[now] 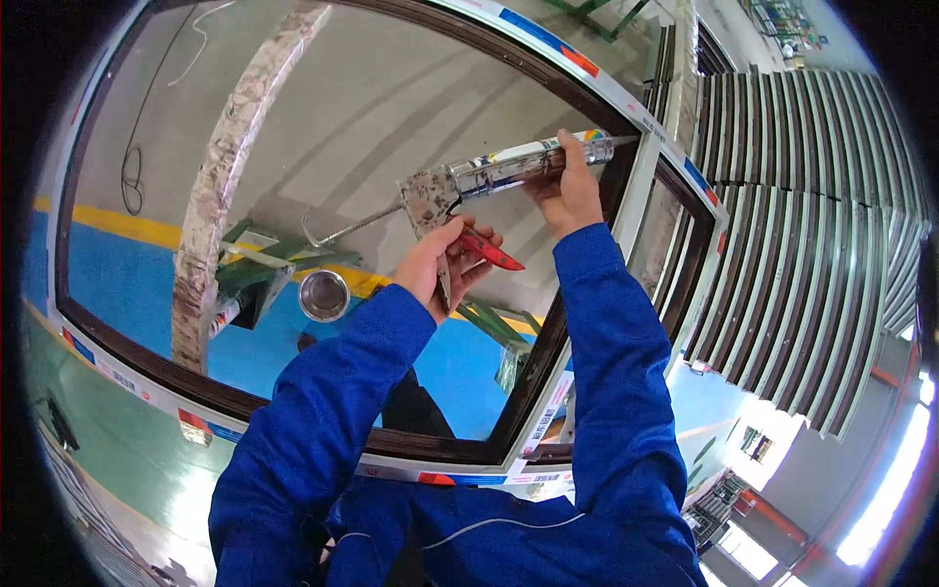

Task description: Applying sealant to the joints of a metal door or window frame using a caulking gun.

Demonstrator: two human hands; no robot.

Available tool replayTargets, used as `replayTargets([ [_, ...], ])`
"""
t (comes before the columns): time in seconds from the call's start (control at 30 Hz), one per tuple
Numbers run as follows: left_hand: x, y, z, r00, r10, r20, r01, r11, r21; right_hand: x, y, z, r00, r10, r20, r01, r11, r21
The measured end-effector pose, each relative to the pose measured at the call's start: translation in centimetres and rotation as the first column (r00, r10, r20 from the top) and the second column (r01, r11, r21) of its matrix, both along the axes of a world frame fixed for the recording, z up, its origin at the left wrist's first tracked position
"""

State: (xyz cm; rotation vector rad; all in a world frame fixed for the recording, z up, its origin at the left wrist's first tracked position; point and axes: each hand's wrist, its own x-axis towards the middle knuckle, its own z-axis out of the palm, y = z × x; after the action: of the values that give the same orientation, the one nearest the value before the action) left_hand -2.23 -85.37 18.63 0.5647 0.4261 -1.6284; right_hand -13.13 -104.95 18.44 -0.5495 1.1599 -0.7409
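I have both blue-sleeved forearms reaching forward; my left hand is curled in a grip, and my right hand, farther ahead, is cupped with its thumb pointing forward.

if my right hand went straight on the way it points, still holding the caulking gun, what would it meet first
Probably the far dark brown bar of the frame, just beyond the right hand and caulking gun. Depth is unclear, so it might pass above it.
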Motion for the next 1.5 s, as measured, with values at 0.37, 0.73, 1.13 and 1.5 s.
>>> replayTargets([
  [0.37, -0.5, -0.6, -1.9, 0.994, 0.081, -0.071, -0.085, 0.995, -0.058, 0.1, -0.5, -0.6, 0.999, 0.026, -0.034, -0.028, 0.998, -0.055],
  [0.73, -0.6, -1.5, -2.7, 0.993, 0.092, -0.069, -0.092, 0.996, 0.008, 0.1, -1.1, -1.3, 0.996, 0.032, -0.080, -0.040, 0.995, -0.094],
  [1.13, -0.1, -1.5, -2.2, 0.998, 0.063, -0.010, -0.062, 0.997, 0.050, 0.4, -1.2, -1.4, 0.991, 0.033, -0.128, -0.042, 0.997, -0.070],
  [1.5, 0.5, -1.0, -2.1, 0.999, 0.046, 0.011, -0.047, 0.998, 0.053, 0.8, -0.7, -1.3, 0.993, 0.098, -0.068, -0.102, 0.993, -0.064],
])
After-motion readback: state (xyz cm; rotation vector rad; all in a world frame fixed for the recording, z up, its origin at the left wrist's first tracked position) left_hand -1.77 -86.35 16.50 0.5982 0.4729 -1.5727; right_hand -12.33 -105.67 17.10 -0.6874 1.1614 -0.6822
